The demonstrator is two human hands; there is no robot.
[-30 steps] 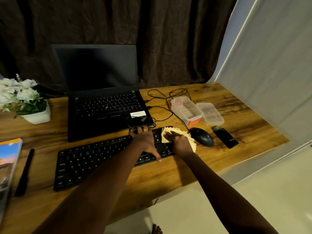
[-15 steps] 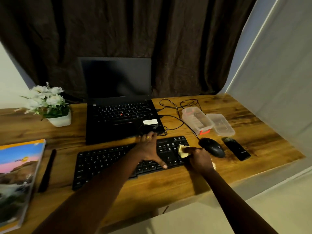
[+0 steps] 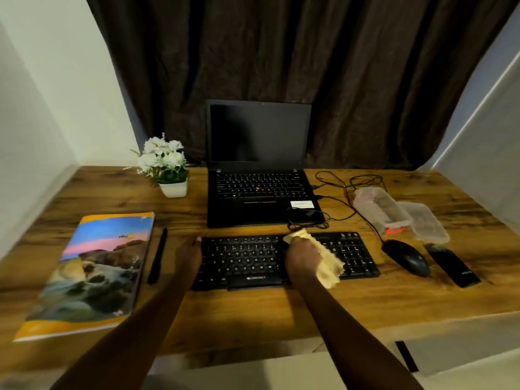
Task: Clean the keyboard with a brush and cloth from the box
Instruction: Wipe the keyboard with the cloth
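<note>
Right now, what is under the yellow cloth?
The black keyboard lies under the yellow cloth, which the right hand holds against it. The keys right beneath the cloth are covered, so I cannot see them.

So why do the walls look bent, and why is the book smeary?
Head view: the wide-angle lens bows the walls and desk edges; the book blurs toward the frame's rim; light is dim and warm; the keyboard is sharp enough to read its brand.
</note>
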